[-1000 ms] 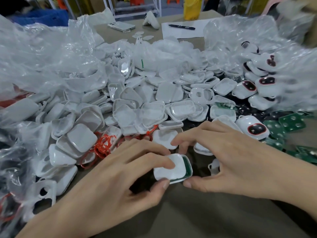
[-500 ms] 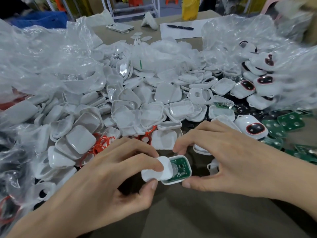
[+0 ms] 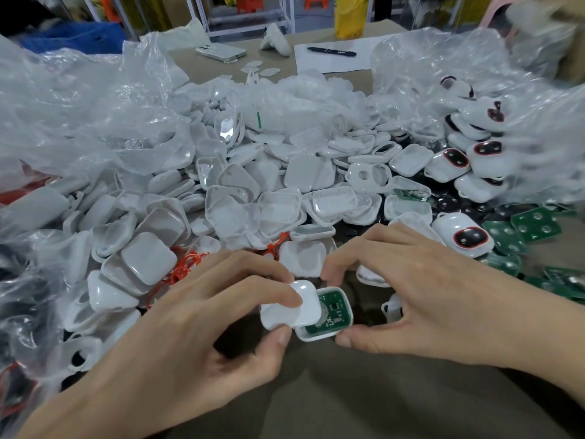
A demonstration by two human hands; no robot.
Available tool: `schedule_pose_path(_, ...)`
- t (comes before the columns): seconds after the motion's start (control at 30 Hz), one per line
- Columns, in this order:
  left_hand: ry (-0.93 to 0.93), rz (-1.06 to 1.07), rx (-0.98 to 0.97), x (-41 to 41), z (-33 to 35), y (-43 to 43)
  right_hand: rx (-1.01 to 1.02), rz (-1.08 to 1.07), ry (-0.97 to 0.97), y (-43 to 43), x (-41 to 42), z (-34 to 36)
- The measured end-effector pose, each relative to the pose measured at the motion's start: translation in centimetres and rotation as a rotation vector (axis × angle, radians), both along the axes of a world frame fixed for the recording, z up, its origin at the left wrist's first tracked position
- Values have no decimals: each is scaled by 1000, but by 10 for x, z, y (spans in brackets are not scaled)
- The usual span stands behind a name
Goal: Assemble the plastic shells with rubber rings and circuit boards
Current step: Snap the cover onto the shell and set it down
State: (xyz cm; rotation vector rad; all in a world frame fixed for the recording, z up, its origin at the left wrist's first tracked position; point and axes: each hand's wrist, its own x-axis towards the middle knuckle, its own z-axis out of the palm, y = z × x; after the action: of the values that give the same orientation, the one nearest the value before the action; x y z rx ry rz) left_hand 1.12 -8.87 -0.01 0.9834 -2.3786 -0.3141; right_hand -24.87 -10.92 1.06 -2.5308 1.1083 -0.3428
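Base shell: white base shell (image 3: 343,323) w/ green circuit board (image 3: 332,310) inside is sitting open side up, low-centre on the worktop (image 3: 348,400).
Lid: white lid shell (image 3: 289,307) is overlapping the base's 9 o'clock edge, tilted; most of the board is showing.
L hand: left hand (image 3: 196,331) is pinching the lid, forefinger on top, thumb at its 6 o'clock edge.
R hand: right hand (image 3: 411,296) is gripping the base, thumb at its 5 o'clock corner, a fingertip at 12.
Pile: loose shells (image 3: 253,191) are heaping from 9 to 1 o'clock of the hands.
Rings: red rubber rings (image 3: 183,267) are lying at 10 o'clock among the shells.
Boards: spare boards (image 3: 519,229) are spreading at 3 o'clock.
Units: shells w/ red-ringed dark windows (image 3: 465,237) are sitting at 2 o'clock.
Bags: clear bags (image 3: 79,122) are bulging at 10 o'clock.
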Motion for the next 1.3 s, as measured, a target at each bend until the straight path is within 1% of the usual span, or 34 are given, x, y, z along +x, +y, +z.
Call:
schedule_pose_path(0.13,-13,11,16,-8,-1,2,31,-4,2,0,0,0)
schedule_pose_path(0.27,-67,-6,18,-16,-1,4,32,-2,13,-1,0,1)
schedule_pose_path(0.53,-119,-12,54,-18,-1,4,21,-2,10,-1,2,1)
schedule_pose_path(0.8,-126,-18,80,-18,-1,4,9,16,14,0,1,3)
schedule_pose_path(1.03,-152,-19,60,-21,1,5,26,27,38,-1,-4,6)
schedule_pose_path(1.3,-169,-37,35,-22,2,4,71,21,-13,-6,-8,1)
